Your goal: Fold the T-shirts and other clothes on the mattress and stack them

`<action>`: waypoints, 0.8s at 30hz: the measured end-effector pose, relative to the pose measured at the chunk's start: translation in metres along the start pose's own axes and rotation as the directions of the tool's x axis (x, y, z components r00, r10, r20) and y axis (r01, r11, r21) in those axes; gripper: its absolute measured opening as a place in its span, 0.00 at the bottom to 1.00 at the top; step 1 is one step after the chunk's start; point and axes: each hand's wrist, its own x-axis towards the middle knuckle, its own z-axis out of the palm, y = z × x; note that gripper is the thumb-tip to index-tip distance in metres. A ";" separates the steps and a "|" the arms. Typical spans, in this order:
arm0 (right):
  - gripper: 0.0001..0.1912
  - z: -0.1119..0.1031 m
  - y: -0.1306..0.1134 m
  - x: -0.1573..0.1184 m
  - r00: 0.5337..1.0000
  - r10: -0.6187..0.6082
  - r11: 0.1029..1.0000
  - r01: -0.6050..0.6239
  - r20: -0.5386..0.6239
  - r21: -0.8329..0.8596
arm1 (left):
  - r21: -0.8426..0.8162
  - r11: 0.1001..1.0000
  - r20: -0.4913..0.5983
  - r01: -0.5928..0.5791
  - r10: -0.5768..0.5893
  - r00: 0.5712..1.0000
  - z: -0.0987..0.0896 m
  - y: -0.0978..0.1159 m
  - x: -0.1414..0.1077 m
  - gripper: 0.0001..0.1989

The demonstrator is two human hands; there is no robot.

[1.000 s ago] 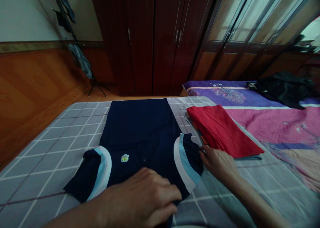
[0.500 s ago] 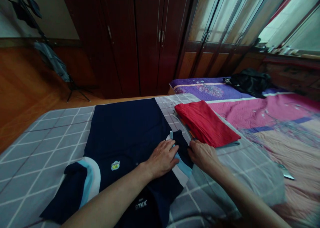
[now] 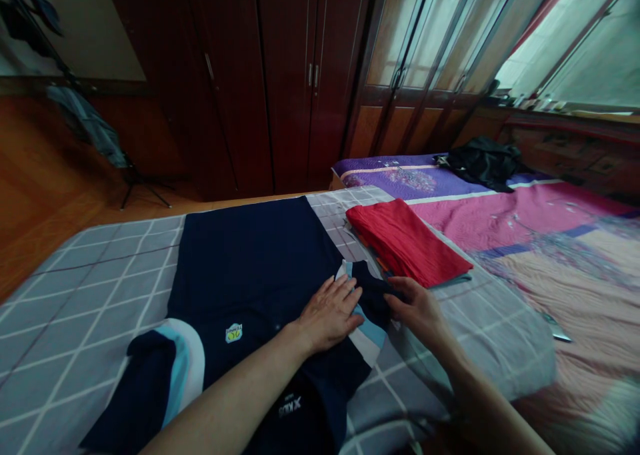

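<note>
One flat, open left hand [image 3: 330, 314] presses the navy T-shirt [image 3: 250, 255], hem at the checked bedsheet's [image 3: 100, 275] far edge; the right hand [image 3: 419, 308] pinches its sleeve [image 3: 373, 288]. Too hard a tug could skew the shirt.

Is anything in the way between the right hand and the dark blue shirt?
Nothing visible: the right hand touches the dark blue shirt at its sleeve. The red cloth lies farther off, not between them.
</note>
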 end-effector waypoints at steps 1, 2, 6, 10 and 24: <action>0.19 0.002 0.002 0.000 1.000 -0.011 1.000 0.011 -0.001 0.018 | -0.016 1.000 0.004 0.009 -0.009 1.000 -0.001 0.000 0.000 0.27; 0.19 0.003 0.004 0.000 1.000 -0.022 1.000 0.022 0.002 0.023 | -0.043 0.999 0.005 0.020 -0.020 1.000 -0.002 0.000 0.000 0.28; 0.16 0.004 -0.010 0.003 0.998 -0.051 0.998 0.049 -0.036 -0.047 | -0.290 0.954 -0.083 0.078 -0.106 0.991 -0.007 -0.003 0.001 0.28; 0.13 0.014 -0.053 -0.012 0.881 -0.473 0.816 0.433 -0.011 -0.382 | -0.687 0.715 -0.245 0.131 -0.397 0.884 -0.007 -0.016 0.007 0.23; 0.19 0.011 -0.035 -0.059 0.723 -0.618 0.616 0.690 0.310 -0.380 | -0.578 0.769 -0.382 0.274 -0.552 0.742 -0.016 -0.024 0.007 0.23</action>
